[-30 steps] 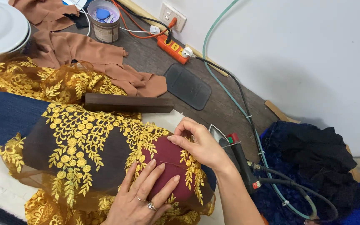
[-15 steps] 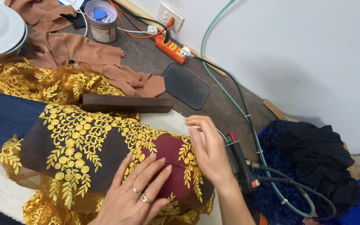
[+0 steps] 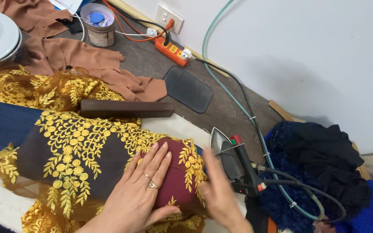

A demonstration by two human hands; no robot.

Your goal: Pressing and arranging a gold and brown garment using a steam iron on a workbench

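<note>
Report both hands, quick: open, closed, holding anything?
Left hand: open, flat on the maroon cloth, holding nothing.
Right hand: blurred, looks open, holding nothing, beside the iron.

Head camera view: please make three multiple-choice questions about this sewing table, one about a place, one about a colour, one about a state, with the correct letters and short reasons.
1. Where does the dark wooden block lie?
A. on the gold-embroidered lace
B. on the black mat
C. inside the tin can

2. What colour is the power strip by the wall?
A. green
B. orange
C. white

3. How is the left hand placed?
A. gripping the iron's handle
B. closed in a fist
C. flat, fingers spread on the maroon fabric

Answers:
1 A, the block rests across the lace at its upper edge.
2 B, its casing is orange, with plugs in it.
3 C, the palm presses down on the maroon fabric, while the blurred right hand is beside the iron.
</note>
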